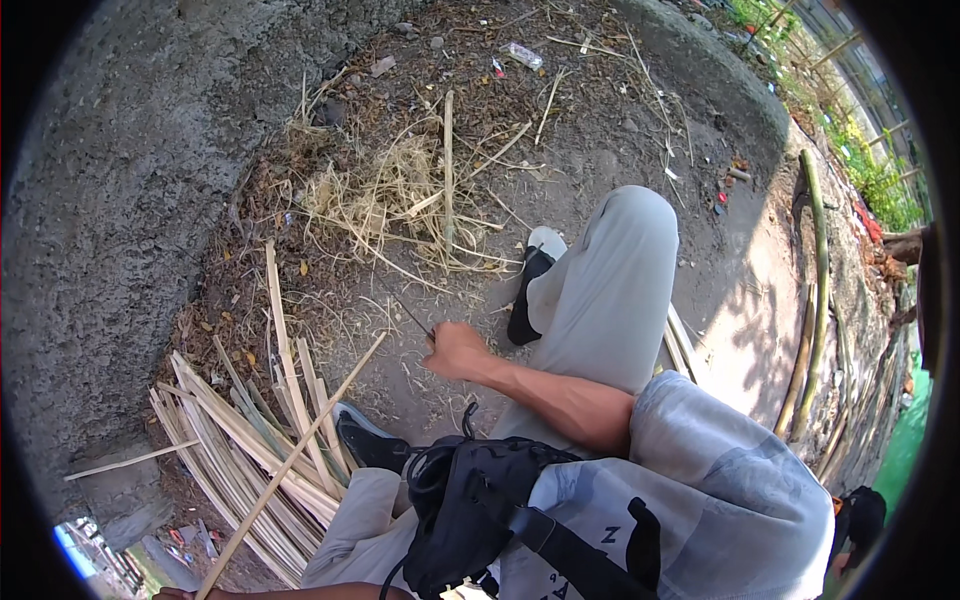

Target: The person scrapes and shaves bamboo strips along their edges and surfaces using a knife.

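My right hand (458,352) is a closed fist in front of my bent knee. It grips a knife whose handle is hidden; the thin dark blade (412,318) points up and to the left. At the lower left edge, my left hand (176,593) shows only in part, closed around the near end of a long split bamboo strip (290,462). That strip slants up and to the right, its far end just left of the knife. Beneath it lies a thick bundle of pale bamboo strips (215,430), fanned out beside my left shoe (368,440).
Pale shavings (385,190) are heaped on the dirt ahead, with a flat strip (449,165) across them. A rough grey wall (130,170) rises on the left. Long poles (815,290) lie at the right. A black bag (470,510) rests at my lap.
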Available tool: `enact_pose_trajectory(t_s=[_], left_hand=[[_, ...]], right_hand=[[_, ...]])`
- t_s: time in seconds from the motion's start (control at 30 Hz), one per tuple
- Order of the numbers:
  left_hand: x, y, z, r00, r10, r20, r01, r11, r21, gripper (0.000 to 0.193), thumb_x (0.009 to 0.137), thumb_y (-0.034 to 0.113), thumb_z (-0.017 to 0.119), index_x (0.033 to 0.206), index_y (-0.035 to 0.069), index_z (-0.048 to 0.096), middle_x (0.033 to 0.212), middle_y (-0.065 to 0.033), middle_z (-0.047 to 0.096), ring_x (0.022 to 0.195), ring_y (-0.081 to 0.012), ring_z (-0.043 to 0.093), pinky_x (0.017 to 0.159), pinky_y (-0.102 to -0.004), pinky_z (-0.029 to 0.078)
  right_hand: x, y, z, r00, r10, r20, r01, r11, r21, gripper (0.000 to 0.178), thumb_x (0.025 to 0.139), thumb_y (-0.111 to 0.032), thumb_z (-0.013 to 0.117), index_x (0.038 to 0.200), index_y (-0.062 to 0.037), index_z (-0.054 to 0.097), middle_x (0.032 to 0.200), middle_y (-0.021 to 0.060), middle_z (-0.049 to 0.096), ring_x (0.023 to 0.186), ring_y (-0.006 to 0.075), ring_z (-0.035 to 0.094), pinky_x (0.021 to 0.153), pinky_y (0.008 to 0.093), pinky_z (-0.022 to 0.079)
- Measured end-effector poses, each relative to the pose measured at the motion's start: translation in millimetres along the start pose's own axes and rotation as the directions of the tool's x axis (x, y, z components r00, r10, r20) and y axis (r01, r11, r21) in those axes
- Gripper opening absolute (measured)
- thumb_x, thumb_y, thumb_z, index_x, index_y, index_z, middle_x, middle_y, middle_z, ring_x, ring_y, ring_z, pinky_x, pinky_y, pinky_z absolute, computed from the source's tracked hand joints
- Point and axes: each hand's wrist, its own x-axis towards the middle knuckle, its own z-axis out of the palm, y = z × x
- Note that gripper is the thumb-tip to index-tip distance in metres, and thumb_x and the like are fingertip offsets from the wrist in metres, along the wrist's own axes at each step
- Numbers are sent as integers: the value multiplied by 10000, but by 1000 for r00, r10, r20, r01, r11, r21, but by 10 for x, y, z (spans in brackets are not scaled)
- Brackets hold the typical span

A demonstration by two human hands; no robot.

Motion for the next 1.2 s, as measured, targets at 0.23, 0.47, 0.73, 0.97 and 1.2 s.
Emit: enact_pose_trajectory(t_s=[0.23,0.47,0.73,0.97,1.2], left_hand=[[18,65,237,997,62,35,-64,997,49,327,1008,267,447,1137,-21,533,793,-52,512,597,-124,523,454,-225,431],[64,11,318,927,369,61,-265,532,804,409,916,308,584,1106,-54,592,881,-142,600,674,-227,587,515,-299,459],[42,36,273,944,327,47,-202,458,866,436,933,334,552,1156,-38,586,982,-194,629,802,-349,605,711,-452,462],[-4,95,419,924,348,162,-288,351,891,577,1018,454,297,1189,-20,578,1074,-188,629,854,-366,596,721,-435,449],[229,-54,641,901,-136,-413,172,984,50,301,867,110,686,632,3,531,586,-48,449,504,-110,385,469,-241,289]], right_hand=[[-60,-80,-54,1000,-13,28,14,1000,-27,267,683,-163,673,836,56,690,873,280,667,876,412,664,797,459,526],[-38,-52,-23,999,-36,17,36,999,-37,281,688,-184,676,836,54,692,871,278,668,869,413,664,794,463,528],[-77,-98,-48,997,-72,-2,72,997,-22,253,713,-177,664,845,37,690,851,263,671,842,416,664,781,478,526],[-78,-60,-8,995,-88,-55,90,996,20,234,728,-174,657,819,41,675,799,266,661,813,425,660,763,482,524],[-46,-203,50,947,-62,-315,199,883,425,269,860,-251,638,852,13,590,621,112,587,519,220,588,526,380,485]])
